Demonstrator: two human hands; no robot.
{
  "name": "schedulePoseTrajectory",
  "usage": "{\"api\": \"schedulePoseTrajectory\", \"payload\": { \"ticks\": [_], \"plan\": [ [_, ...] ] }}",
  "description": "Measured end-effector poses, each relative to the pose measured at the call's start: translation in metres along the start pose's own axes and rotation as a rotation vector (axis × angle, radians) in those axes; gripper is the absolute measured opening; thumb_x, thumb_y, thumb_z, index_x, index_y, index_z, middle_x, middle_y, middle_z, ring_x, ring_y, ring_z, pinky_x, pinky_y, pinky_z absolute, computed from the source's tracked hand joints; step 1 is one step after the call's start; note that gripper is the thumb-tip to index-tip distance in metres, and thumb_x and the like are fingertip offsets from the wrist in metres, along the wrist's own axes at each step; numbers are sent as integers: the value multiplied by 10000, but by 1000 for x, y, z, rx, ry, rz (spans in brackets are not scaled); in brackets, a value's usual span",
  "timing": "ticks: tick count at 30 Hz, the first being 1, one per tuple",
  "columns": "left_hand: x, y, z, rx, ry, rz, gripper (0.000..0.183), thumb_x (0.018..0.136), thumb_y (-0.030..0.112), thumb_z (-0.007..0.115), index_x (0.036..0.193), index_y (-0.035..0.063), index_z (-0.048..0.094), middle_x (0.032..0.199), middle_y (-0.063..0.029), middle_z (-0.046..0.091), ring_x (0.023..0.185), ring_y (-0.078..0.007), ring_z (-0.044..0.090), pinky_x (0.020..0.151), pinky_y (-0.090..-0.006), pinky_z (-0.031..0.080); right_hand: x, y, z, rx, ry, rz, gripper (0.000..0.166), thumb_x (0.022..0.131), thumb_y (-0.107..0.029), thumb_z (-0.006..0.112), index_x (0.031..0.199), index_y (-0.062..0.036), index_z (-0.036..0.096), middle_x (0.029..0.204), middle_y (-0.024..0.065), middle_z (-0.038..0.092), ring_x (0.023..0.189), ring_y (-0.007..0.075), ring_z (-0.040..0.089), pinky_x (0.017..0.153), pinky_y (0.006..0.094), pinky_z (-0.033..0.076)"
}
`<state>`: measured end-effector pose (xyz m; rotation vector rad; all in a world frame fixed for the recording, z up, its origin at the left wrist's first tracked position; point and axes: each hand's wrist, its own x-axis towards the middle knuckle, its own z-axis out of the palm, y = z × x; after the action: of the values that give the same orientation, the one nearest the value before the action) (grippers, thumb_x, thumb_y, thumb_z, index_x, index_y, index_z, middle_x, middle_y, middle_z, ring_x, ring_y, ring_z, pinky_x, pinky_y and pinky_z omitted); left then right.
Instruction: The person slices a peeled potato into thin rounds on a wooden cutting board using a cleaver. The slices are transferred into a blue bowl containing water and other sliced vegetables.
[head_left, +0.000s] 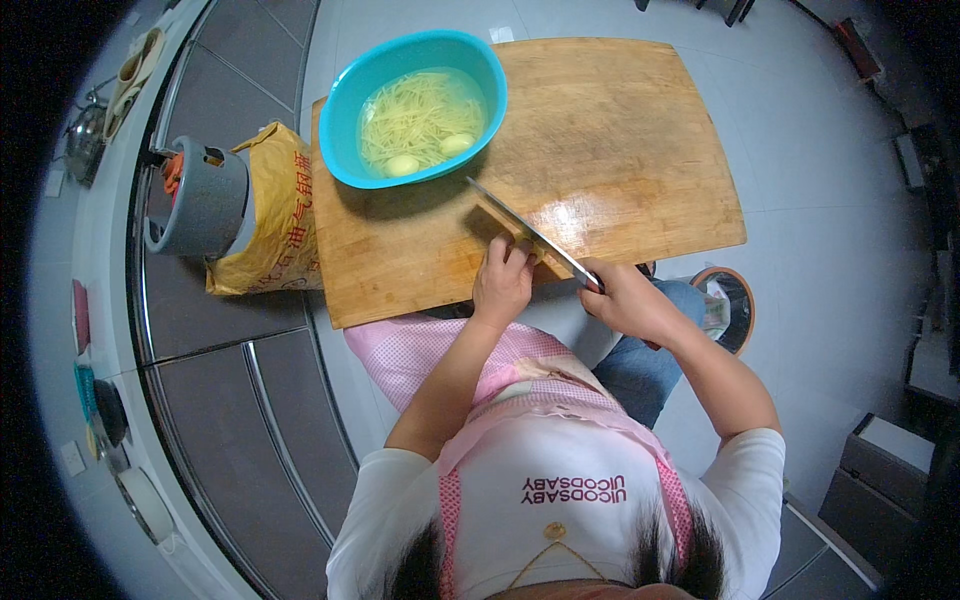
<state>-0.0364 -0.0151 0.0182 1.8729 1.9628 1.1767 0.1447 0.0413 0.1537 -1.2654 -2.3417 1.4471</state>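
Observation:
My right hand (630, 301) grips the dark handle of a kitchen knife (534, 231), its blade slanting away to the left over a wooden board (615, 142). Against the near side of the blade, the bent fingers of my left hand (504, 283) hold a small yellowish piece of potato (538, 256) down on the board, mostly hidden by the fingers and knife. Beyond the knife tip stands a blue plastic basin (337, 154) with water in it. Pale potato shreds (412, 112) and two peeled potatoes (457, 144) lie in that water.
Left of the board stand a grey gas cylinder (214, 199) and a yellow woven sack (274, 225) bearing writing. Grey cabinets (217, 420) run along the left. A lined waste bin (739, 307) is on the floor by my right forearm.

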Motion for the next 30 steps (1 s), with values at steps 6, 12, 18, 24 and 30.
{"api": "schedulePoseTrajectory", "payload": {
  "ticks": [6, 12, 18, 24, 30],
  "plan": [
    [-2, -5, 3, -12, 10, 11, 243, 801, 133, 630, 1033, 97, 569, 1097, -163, 492, 934, -373, 564, 754, -438, 489, 8, 0, 1, 20, -10, 10, 148, 823, -108, 557, 861, 29, 520, 616, 120, 494, 570, 181, 483, 558, 343, 430],
    [-4, -3, 2, -21, -22, -21, 228, 803, 133, 630, 1019, 95, 567, 1090, -149, 494, 908, -351, 569, 748, -430, 490, 17, 11, 8, 7, -47, 91, 234, 790, -122, 586, 972, 25, 571, 734, 230, 582, 687, 361, 593, 654, 413, 467],
    [-1, -2, 1, -35, 18, -11, 224, 816, 148, 637, 1023, 92, 572, 1085, -135, 497, 878, -328, 578, 729, -416, 493, 18, 19, 12, 151, -11, 130, 258, 808, -142, 601, 1012, 16, 586, 684, 171, 562, 635, 255, 563, 634, 380, 461],
    [0, -2, 2, -39, 31, 29, 242, 817, 146, 635, 1044, 92, 569, 1080, -137, 498, 880, -331, 580, 721, -416, 495, 8, 12, 7, 150, 2, 155, 250, 809, -139, 610, 1004, 16, 593, 650, 129, 544, 613, 214, 536, 611, 363, 448],
    [-1, -3, 2, 0, 9, 14, 280, 809, 126, 630, 1077, 94, 557, 1087, -153, 495, 911, -349, 575, 735, -427, 491, -6, -5, -1, 89, -4, 99, 196, 799, -92, 604, 947, 33, 581, 628, 133, 520, 586, 225, 508, 589, 363, 434]
  ]
}}
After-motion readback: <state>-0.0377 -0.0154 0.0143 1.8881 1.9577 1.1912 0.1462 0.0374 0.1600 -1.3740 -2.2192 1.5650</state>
